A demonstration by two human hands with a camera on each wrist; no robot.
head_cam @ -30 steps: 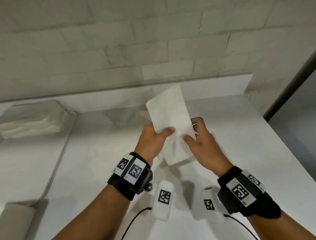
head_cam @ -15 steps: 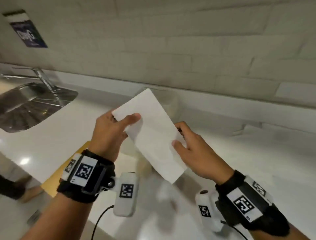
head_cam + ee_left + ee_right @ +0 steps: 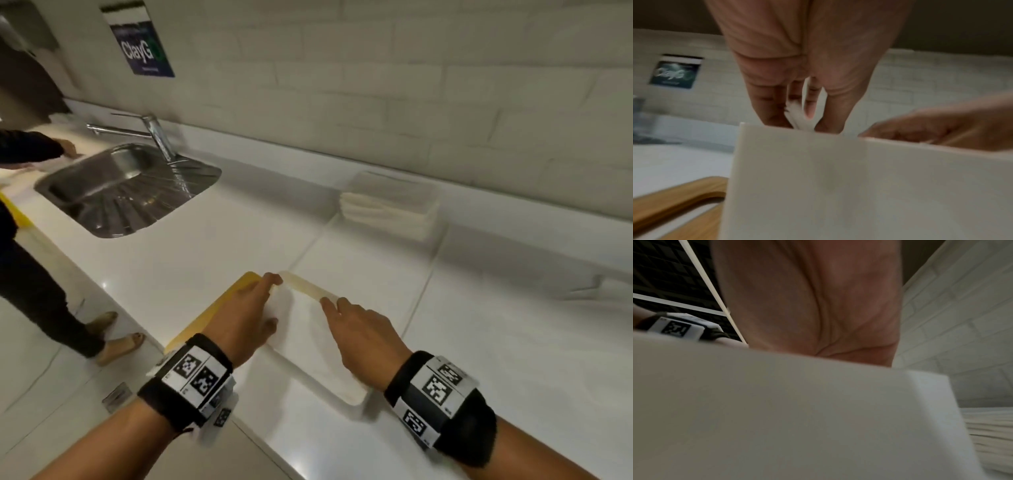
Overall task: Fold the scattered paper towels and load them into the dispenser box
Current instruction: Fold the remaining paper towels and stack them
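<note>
The folded towel (image 3: 301, 308) you held up in the air half a second ago now lies down inside the white box (image 3: 352, 397) at the counter's edge. Your left hand (image 3: 246, 315) pinches its far corner and your right hand (image 3: 359, 329) rests extended fingers on it, so this sheet looks nearly loaded. The stack of towels (image 3: 390, 205) by the wall awaits.

I see bare forearms; each wrist wears a black fabric band (image 3: 472, 431) carrying white plates with black square-pattern markers (image 3: 197, 371).

Shared kitchenette or workplace pantry: stainless steel sink (image 3: 126, 192) with chrome tap (image 3: 156, 137) set in white table (image 3: 239, 222), beyond the fingers; white brick-tiled wall (image 3: 376, 85), dark blue poster (image 3: 144, 51).
</note>
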